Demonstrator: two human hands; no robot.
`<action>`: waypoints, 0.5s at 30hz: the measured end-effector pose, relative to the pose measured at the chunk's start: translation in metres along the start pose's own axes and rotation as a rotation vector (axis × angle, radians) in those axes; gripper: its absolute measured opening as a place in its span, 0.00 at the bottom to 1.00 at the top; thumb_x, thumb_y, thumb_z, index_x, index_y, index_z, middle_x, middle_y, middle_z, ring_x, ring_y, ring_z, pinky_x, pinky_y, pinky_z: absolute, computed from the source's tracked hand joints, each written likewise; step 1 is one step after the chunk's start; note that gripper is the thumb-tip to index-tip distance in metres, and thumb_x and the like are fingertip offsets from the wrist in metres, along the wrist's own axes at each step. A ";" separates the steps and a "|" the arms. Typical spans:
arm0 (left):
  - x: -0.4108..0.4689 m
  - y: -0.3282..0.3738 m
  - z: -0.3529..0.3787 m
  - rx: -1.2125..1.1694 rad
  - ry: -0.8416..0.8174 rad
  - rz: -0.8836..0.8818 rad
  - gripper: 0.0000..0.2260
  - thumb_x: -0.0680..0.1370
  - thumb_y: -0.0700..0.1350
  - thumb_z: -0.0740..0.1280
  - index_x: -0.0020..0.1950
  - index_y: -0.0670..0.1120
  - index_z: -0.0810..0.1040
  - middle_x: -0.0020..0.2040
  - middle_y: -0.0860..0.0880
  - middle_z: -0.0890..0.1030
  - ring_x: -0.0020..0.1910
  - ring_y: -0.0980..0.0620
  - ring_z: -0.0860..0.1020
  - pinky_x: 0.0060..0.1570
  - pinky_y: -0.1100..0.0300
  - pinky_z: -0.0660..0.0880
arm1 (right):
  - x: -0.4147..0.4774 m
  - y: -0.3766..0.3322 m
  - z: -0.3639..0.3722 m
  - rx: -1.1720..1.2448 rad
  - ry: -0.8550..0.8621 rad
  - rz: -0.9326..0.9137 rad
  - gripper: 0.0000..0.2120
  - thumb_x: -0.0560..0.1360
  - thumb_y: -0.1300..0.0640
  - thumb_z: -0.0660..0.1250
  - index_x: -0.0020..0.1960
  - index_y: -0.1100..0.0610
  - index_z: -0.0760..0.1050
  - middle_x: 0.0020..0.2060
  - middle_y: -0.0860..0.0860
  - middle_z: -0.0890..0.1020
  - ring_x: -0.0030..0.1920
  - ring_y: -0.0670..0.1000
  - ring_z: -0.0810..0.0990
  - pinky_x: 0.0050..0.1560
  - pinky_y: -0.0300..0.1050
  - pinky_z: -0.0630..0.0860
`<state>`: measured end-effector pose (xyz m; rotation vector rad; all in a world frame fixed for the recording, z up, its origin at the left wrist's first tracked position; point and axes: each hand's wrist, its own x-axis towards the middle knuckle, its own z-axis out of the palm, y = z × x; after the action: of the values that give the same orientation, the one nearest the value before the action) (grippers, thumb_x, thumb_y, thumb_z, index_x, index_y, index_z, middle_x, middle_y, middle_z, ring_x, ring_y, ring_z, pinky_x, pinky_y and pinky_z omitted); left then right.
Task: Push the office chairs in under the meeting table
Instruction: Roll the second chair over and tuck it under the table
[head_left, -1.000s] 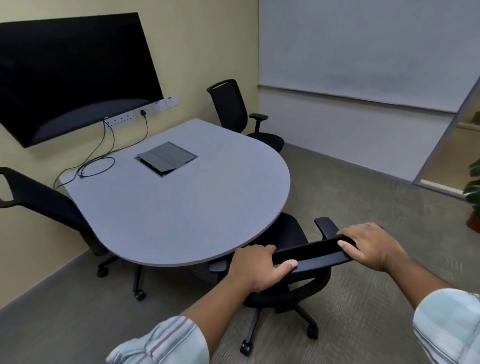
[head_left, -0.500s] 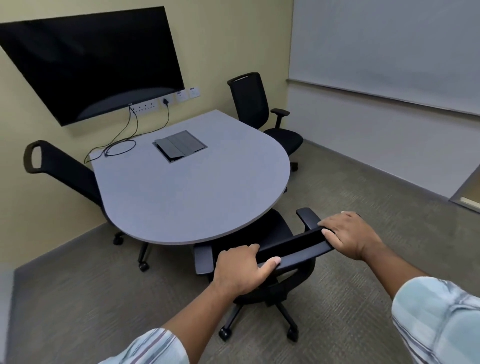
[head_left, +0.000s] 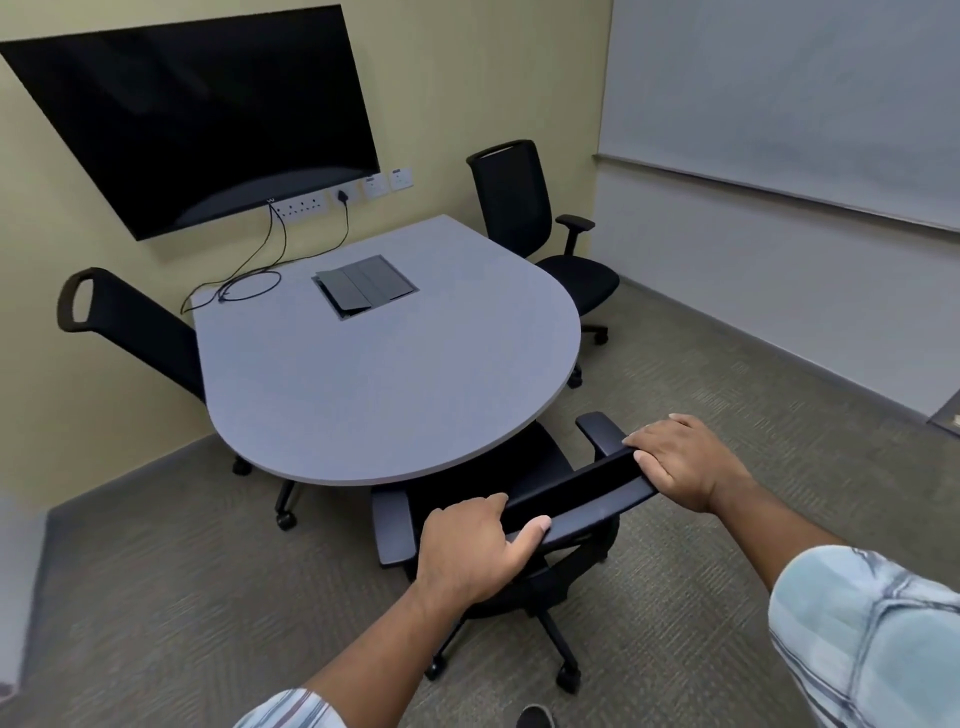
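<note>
A grey meeting table (head_left: 395, 374) with a rounded near end fills the middle. A black office chair (head_left: 576, 493) stands at that end, its seat partly under the tabletop. My left hand (head_left: 472, 545) grips the left part of its backrest top and my right hand (head_left: 680, 462) grips the right part. A second black chair (head_left: 135, 322) is tucked in at the table's left side. A third black chair (head_left: 524, 213) stands at the far right side, its seat outside the table edge.
A large dark screen (head_left: 202, 114) hangs on the far wall, with cables (head_left: 249, 280) running down onto the table. A cable hatch (head_left: 363, 286) is set in the tabletop. A whiteboard (head_left: 779, 98) covers the right wall. Carpet (head_left: 753, 395) lies to the right.
The view has swung to the right and pulled back, so the table sits more central. Both hands stay on the near chair's backrest, whose seat stays partly under the table.
</note>
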<state>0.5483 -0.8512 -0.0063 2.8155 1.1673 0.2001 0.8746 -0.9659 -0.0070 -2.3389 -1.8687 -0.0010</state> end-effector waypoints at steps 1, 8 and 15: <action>0.001 0.005 0.001 0.000 -0.008 -0.006 0.50 0.73 0.82 0.35 0.62 0.51 0.83 0.42 0.54 0.84 0.43 0.52 0.82 0.46 0.49 0.80 | 0.002 0.005 0.000 -0.001 -0.004 -0.009 0.34 0.79 0.40 0.44 0.68 0.51 0.82 0.63 0.47 0.85 0.66 0.49 0.80 0.78 0.54 0.62; 0.005 0.026 0.010 -0.005 -0.019 -0.048 0.35 0.79 0.81 0.41 0.42 0.55 0.73 0.32 0.54 0.74 0.31 0.56 0.73 0.39 0.51 0.77 | 0.014 0.031 0.002 -0.016 0.033 -0.081 0.30 0.79 0.40 0.49 0.65 0.52 0.83 0.58 0.47 0.86 0.61 0.50 0.82 0.73 0.53 0.65; 0.010 0.055 0.022 0.013 -0.020 -0.090 0.39 0.78 0.80 0.38 0.56 0.56 0.78 0.41 0.57 0.80 0.40 0.57 0.79 0.47 0.51 0.79 | 0.024 0.067 0.011 0.028 0.117 -0.160 0.25 0.80 0.41 0.54 0.63 0.51 0.84 0.56 0.45 0.86 0.59 0.48 0.82 0.74 0.53 0.67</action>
<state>0.5964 -0.8836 -0.0198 2.7616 1.2918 0.1585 0.9437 -0.9554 -0.0231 -2.1163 -1.9785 -0.1251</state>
